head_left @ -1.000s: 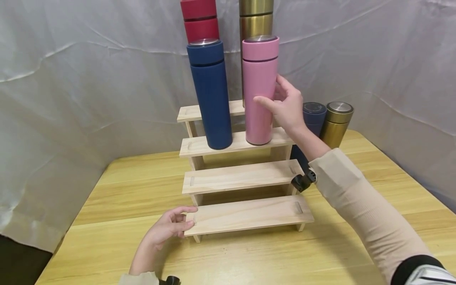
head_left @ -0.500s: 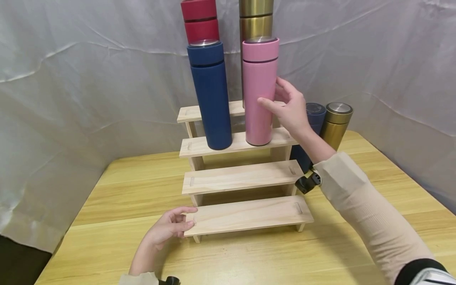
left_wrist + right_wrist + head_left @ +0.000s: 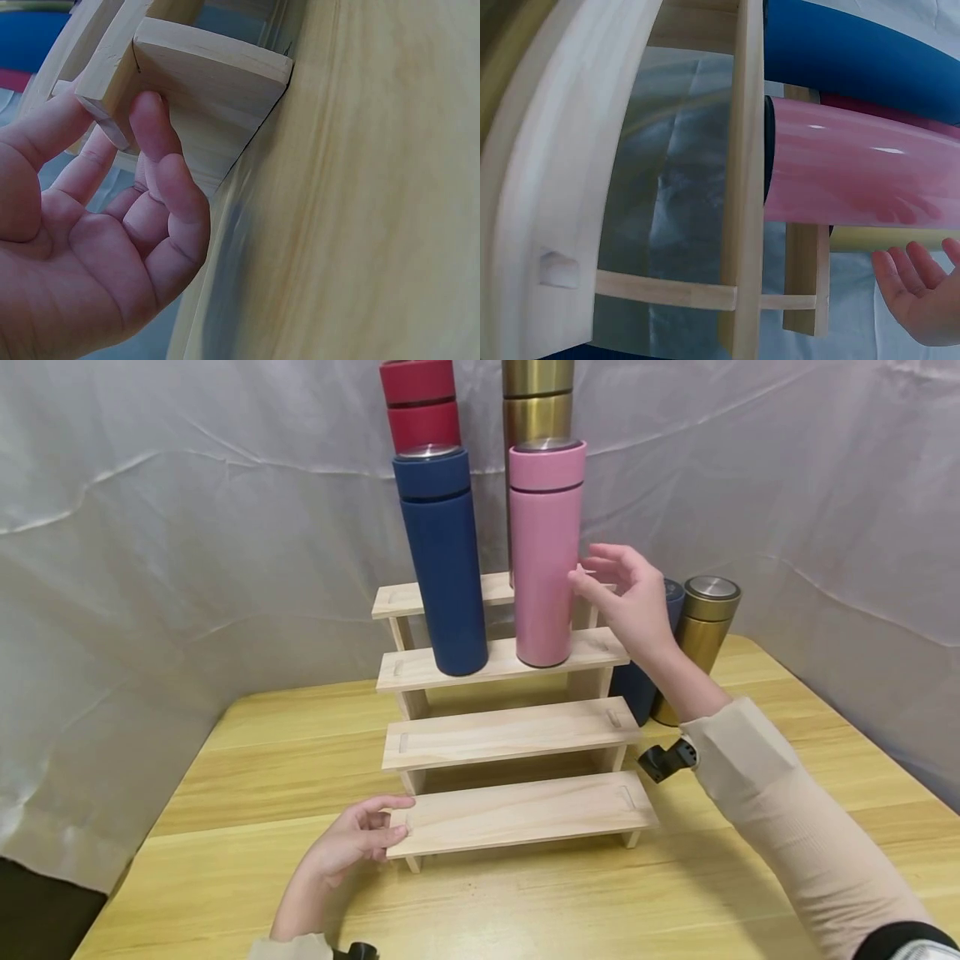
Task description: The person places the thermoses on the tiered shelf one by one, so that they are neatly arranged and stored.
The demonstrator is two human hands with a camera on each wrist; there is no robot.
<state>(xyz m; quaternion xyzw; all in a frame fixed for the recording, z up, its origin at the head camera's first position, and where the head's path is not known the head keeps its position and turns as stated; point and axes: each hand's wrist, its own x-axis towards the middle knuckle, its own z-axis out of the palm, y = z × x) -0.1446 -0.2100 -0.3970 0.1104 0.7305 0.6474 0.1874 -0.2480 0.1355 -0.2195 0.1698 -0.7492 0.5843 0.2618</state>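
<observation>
A pink thermos bottle stands upright on the third step of a pale wooden stepped stand. My right hand is just to its right, fingers loosely extended and holding nothing. The right wrist view shows a gap between the fingertips and the pink bottle. My left hand grips the left end of the lowest step. In the left wrist view, its thumb and fingers are around the board's end. A blue thermos bottle stands left of the pink one.
On the top step, a red thermos and a tall gold thermos are partly hidden behind the front bottles. A dark blue bottle and a gold one stand on the wooden table, right of the stand.
My right hand has let go of the pink thermos and drawn off to the right and slightly down. The pink thermos stays on its step. My left hand has not moved.
</observation>
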